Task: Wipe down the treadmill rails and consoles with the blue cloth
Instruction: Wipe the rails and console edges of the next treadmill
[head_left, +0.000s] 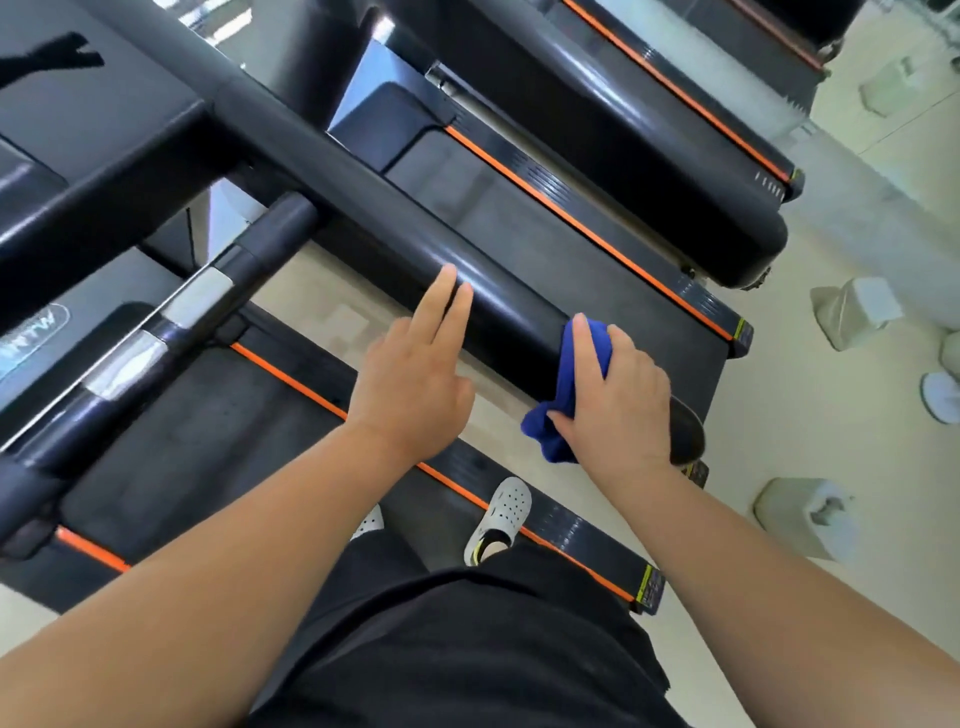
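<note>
Right hand is curled over the bunched blue cloth, clamping it onto the near end of the black handrail. Left hand is flat, fingers straight, tips resting on the rail further up. I'd wrap the cloth round the tube so the underside gets wiped too, then finish over the rounded end cap. Rail's smooth and glossy, cloth looks soft and thick.

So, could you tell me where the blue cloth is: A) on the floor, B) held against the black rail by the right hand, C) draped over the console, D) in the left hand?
B: the right hand grips the blue cloth against the black rail; the left hand holds nothing.
</note>
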